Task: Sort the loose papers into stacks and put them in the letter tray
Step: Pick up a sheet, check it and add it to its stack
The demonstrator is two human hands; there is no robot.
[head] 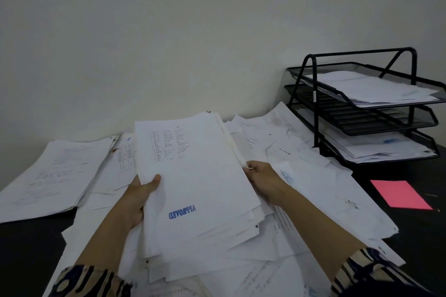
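Both hands hold a thick stack of white printed sheets (195, 183) tilted up above the middle of the black worktop (415, 236). The left hand (137, 198) grips the stack's left edge, thumb curled over the top sheet and fingers hidden behind it. The right hand (263, 178) grips the right edge, its fingers curled round the side of the sheets. The top sheet carries rows of small print near its far end and a blue "APPROVED" stamp (182, 211) near its near end, reading upside down from here.

Beneath the held stack a loose spread of white papers (321, 190) covers much of the worktop, lying overlapped at many angles. On the left lies a separate, neater pile of white sheets (52, 176).

At the far right stands a black wire-mesh three-tier letter tray (337, 113). Its top tier holds white papers, the bottom tier holds more, and what the middle tier holds cannot be told. Near the tray, on bare worktop, lies a pink rectangular slip of paper (400, 194). Patterned dark-and-cream sleeves (366, 270) cover both forearms at the near edge.
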